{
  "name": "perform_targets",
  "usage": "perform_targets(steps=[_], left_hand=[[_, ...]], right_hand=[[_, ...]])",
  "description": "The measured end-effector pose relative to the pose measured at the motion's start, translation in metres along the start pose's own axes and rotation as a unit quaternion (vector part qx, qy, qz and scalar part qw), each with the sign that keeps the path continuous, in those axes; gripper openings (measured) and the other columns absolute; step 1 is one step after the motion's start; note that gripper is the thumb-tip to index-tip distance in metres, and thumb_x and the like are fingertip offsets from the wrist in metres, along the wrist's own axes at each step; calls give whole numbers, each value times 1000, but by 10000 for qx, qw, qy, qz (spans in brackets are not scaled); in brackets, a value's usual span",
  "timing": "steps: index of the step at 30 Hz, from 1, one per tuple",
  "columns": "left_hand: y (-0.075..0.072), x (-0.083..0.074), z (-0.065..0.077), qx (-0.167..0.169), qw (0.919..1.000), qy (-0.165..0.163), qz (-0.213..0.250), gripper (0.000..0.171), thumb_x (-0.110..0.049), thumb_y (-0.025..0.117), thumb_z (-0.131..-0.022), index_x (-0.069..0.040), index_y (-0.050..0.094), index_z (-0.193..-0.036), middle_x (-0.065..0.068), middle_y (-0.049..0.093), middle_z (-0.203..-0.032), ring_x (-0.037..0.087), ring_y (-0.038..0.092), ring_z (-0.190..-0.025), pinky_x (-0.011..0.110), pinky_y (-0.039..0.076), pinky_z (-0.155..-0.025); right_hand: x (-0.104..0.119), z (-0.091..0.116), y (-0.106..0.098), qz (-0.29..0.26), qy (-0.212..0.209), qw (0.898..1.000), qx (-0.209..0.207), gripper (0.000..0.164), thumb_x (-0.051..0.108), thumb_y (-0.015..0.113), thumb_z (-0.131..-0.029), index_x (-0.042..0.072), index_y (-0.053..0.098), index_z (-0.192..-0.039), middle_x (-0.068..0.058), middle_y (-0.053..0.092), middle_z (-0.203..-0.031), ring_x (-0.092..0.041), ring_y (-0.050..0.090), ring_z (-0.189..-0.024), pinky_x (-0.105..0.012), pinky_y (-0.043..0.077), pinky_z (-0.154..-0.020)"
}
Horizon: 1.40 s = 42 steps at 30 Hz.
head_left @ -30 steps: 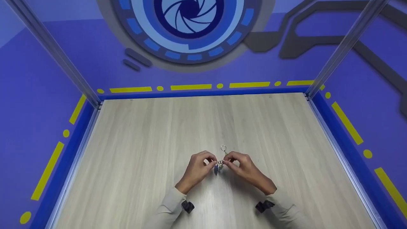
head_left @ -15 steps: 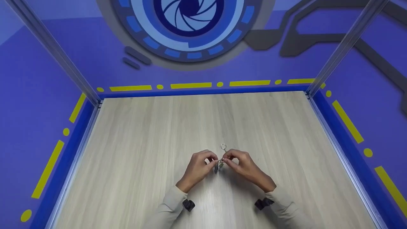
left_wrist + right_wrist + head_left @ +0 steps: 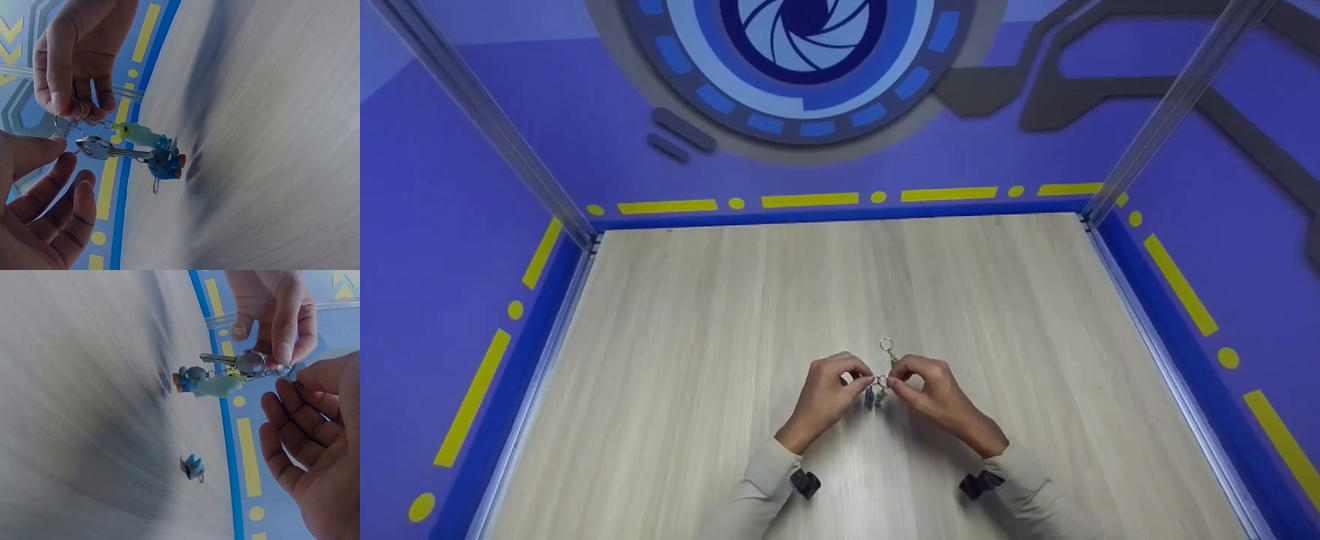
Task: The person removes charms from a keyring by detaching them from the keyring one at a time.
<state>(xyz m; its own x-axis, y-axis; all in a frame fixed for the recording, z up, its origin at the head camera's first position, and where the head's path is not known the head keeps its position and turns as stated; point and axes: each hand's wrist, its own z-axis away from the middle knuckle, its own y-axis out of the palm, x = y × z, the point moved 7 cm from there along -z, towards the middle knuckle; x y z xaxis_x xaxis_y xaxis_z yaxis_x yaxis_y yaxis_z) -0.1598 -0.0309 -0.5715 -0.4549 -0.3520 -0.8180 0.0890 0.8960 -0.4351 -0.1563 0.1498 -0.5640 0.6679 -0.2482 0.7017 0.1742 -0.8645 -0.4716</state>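
Observation:
Near the front middle of the table, my left hand (image 3: 832, 394) and right hand (image 3: 941, 397) face each other. Each pinches wire of the small metal key rings (image 3: 882, 381) between thumb and fingertips. From the rings hang a silver key (image 3: 95, 148), a pale green figure charm (image 3: 138, 134) on a chain, and a grey-and-blue figure charm (image 3: 194, 374) with brown feet. Whether the rings are threaded together or only overlap, I cannot tell. Just beyond the fingers lies another ring with a short chain (image 3: 887, 345), partly hidden by the right hand.
A small blue charm (image 3: 193, 467) rests on the table in the right wrist view. The wooden table (image 3: 720, 315) is bounded by blue panels (image 3: 810, 176) at the back and sides, with metal posts (image 3: 1170, 112) at the corners.
My fingertips came together over the rings, then drew slightly apart, so a ring shows between them now. The ring with the chain beyond stays in place.

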Motion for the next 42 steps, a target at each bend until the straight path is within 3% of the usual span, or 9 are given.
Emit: perform_targets(steps=[4,10,14,18,22,25,32,42], left_hand=[[1,-1,0,70,9999,40,-64,12,0,84,-95,-12,82,-92,-5,78,-91,8,68,-82,43,60,-69],[2,-3,0,109,9997,115,-207,11,-2,84,-95,-13,83,-92,-6,78,-91,6,67,-80,30,56,-67],[1,-5,-1,60,9995,233,-188,11,-2,85,-95,-12,82,-93,-6,77,-91,7,66,-80,32,56,-66],[-1,-4,-2,77,9998,144,-143,11,-3,84,-96,-13,82,-94,-7,77,-91,7,66,-81,38,58,-67],[-4,-1,0,103,9998,-13,-169,9,-4,83,-97,-13,82,-95,-7,76,-91,7,67,-82,37,59,-68],[-8,3,2,90,9996,-143,-205,9,-4,83,-98,-13,82,-96,-8,75,-91,6,67,-83,28,56,-69],[-14,8,5,104,9994,-260,-188,8,-5,82,-99,-13,82,-97,-7,76,-93,7,68,-86,24,55,-71],[-15,10,7,121,9986,-468,-224,5,-9,81,-101,-13,82,-98,-8,76,-95,6,67,-88,23,54,-73]], right_hand=[[0,0,3,136,112,9998,30,20,-10,79,-95,9,74,-92,0,75,-86,-19,73,-81,-39,61,-73],[-4,2,7,208,319,9992,123,23,-11,77,-93,11,72,-90,3,73,-84,-14,71,-82,-35,60,-77],[-7,3,12,235,387,9988,207,24,-12,75,-92,11,70,-89,3,71,-82,-12,69,-81,-35,60,-76],[-9,5,12,111,516,9981,313,22,-10,74,-95,11,70,-90,3,72,-83,-13,70,-80,-34,61,-75],[-9,8,4,7,702,9963,488,17,-6,75,-99,11,72,-93,1,76,-89,-14,72,-82,-33,61,-77],[-10,10,-4,-1,965,9922,783,14,-2,76,-101,11,74,-95,1,77,-92,-12,72,-84,-34,61,-78],[-22,18,-21,133,1682,9739,1521,12,3,75,-100,12,75,-92,6,76,-89,-7,68,-84,-30,57,-77],[-56,10,-36,395,2067,9675,1404,10,5,76,-102,9,75,-93,2,73,-87,-6,61,-78,-24,51,-69]])
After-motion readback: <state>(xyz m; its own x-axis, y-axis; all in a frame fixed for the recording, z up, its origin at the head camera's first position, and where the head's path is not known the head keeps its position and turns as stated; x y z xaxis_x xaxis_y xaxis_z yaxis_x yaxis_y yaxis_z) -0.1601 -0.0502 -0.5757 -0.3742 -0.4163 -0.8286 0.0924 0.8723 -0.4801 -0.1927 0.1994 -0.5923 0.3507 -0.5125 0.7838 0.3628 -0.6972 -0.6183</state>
